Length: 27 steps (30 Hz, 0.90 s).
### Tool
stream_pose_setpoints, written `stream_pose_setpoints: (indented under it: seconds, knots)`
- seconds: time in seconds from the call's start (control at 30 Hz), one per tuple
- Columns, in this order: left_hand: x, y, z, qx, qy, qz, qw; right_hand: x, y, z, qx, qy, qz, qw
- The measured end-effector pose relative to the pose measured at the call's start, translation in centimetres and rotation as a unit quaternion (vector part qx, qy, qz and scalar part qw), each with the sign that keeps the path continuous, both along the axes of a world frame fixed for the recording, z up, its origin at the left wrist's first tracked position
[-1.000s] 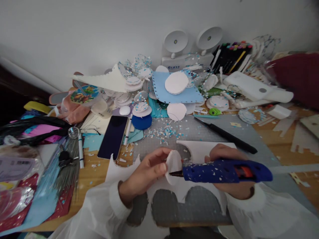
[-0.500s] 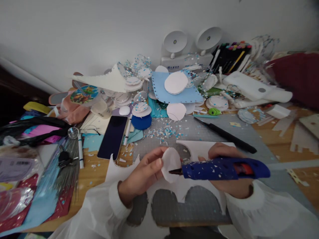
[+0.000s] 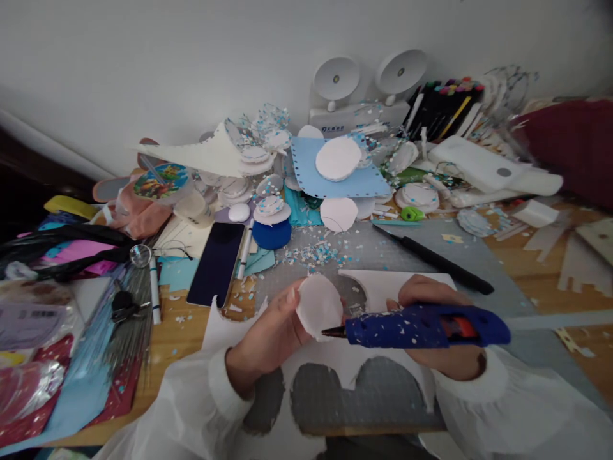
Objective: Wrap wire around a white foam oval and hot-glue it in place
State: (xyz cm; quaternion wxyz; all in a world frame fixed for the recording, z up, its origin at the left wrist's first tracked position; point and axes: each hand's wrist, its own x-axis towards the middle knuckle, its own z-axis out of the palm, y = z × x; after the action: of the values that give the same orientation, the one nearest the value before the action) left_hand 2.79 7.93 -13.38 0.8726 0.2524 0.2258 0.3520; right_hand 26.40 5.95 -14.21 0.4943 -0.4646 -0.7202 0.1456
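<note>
My left hand (image 3: 274, 327) grips a white paper disc (image 3: 320, 305) by its left edge, thumb on the near face and fingers behind it. Wrapped round the handle of a blue hot glue gun (image 3: 407, 327) is my right hand (image 3: 433, 300); the gun lies sideways and its body hides part of my fingers. The dark nozzle points left and overlaps the disc's lower edge; whether it touches I cannot tell. Under both hands lies a white sheet (image 3: 335, 367) with round holes cut out, on a grey cutting mat (image 3: 393, 390).
A black craft knife (image 3: 440, 265) lies beyond my right hand. Small blue and white scraps (image 3: 318, 254) are scattered on the mat. A phone (image 3: 216, 264) lies to the left. At the back are a blue sheet (image 3: 306, 172), layered paper discs (image 3: 272, 207) and a two-headed lamp (image 3: 357, 118).
My left hand has turned the disc, so its face shows fuller and sits slightly further left. The glue gun has shifted a little left, its nozzle now at the disc's lower edge.
</note>
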Motion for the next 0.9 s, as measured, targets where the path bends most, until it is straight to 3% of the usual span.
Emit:
stream_pose_setpoints:
  seconds: [0.4, 0.9]
  knots:
    - [-0.14, -0.23, -0.49, -0.015, -0.001, 0.001, 1.0, 0.44, -0.24, -0.4, -0.035, 0.018, 0.043, 0.998]
    - [0.14, -0.08, 0.05, 0.008, 0.013, 0.006, 1.0, 0.54, -0.18, -0.27, -0.032, 0.025, 0.058, 0.997]
